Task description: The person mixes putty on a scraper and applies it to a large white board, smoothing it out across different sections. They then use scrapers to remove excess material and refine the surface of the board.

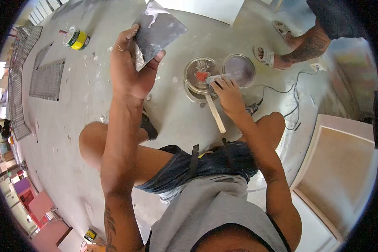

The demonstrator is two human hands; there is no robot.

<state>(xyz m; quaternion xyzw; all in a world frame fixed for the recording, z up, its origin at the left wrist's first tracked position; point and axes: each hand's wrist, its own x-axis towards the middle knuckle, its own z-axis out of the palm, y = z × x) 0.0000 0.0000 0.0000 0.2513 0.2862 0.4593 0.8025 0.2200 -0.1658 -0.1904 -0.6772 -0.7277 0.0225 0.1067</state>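
Observation:
My left hand (134, 80) holds up a flat grey plate (161, 31) with a white smear of paste near its top edge. My right hand (230, 95) is closed on a thin flat spreader (217, 78), partly hidden by the fingers. The spreader is over the near side of a round tin (190, 67), whose top bears a red blob of paste (201, 76) and whitish smears. A wooden stick (215, 114) reaches from the tin toward my knees. Touching or very near the tin is a round lid or tin (241, 67) with a greyish surface.
Another person's sandalled foot (264, 56) is at the upper right. A power tool (253, 109) with a black cord (297, 98) lies right of the tin. A yellow-and-black can (77, 38), perforated metal panels (47, 82) and a framed panel (340, 168) stand or lie around.

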